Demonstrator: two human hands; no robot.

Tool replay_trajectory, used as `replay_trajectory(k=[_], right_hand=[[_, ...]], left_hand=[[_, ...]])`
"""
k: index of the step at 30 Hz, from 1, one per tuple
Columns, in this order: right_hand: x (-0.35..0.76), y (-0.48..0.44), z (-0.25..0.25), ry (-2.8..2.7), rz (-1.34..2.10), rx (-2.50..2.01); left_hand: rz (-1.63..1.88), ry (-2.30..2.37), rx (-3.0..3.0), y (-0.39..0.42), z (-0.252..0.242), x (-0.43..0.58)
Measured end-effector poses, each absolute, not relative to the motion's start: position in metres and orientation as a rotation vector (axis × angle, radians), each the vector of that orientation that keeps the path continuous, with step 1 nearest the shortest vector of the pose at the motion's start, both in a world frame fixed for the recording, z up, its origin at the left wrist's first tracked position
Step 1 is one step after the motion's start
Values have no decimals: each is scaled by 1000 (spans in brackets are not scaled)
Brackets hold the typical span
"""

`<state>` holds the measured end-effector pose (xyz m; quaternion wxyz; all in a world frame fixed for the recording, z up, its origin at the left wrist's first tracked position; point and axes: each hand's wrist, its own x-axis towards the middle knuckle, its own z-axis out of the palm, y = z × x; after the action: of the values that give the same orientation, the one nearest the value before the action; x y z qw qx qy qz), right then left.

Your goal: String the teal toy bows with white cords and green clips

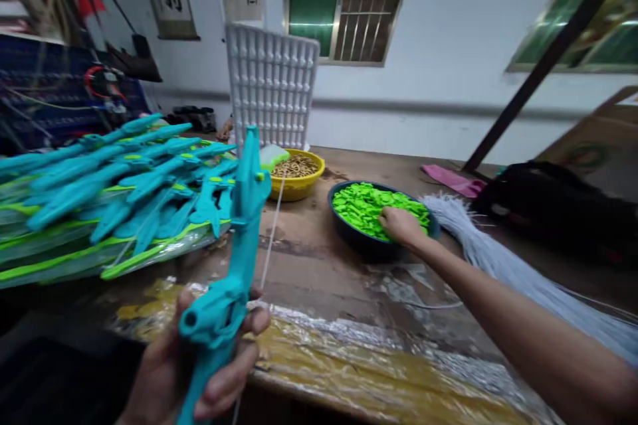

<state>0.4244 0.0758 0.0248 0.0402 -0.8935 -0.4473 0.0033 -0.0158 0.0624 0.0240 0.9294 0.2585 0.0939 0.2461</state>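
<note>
My left hand (219,372) is wrapped round the grip of a turquoise plastic toy bow (244,212), held upright and tilted a little over the table's near edge. A thin white string (273,232) runs down along its right side. Over a dark bowl (343,232), my right hand (399,224) reaches in with curled fingers among bright green plastic pieces (366,202). Its fingertips are hidden, so whatever they pinch does not show.
Turquoise toy bow parts (149,172) lie heaped at left on green-edged clear plastic pieces (164,255). Behind the held bow stand a yellow bowl (299,187) of small tan pieces and a grey ribbed panel (272,86). White cords (498,259), a pink cloth (453,179) and a black bag (553,206) lie right.
</note>
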Motion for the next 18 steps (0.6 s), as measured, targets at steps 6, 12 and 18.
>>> replay_trajectory(k=[6,12,18], right_hand=[[428,74,19,-1374,-115,-2676],[415,57,35,-1237,-398,-2352],[295,-10,40,-1580,-601,-1626]], left_hand=[[452,124,378,61,19,10],[360,94,287,50,-8,23],[273,175,297,45,-12,46]])
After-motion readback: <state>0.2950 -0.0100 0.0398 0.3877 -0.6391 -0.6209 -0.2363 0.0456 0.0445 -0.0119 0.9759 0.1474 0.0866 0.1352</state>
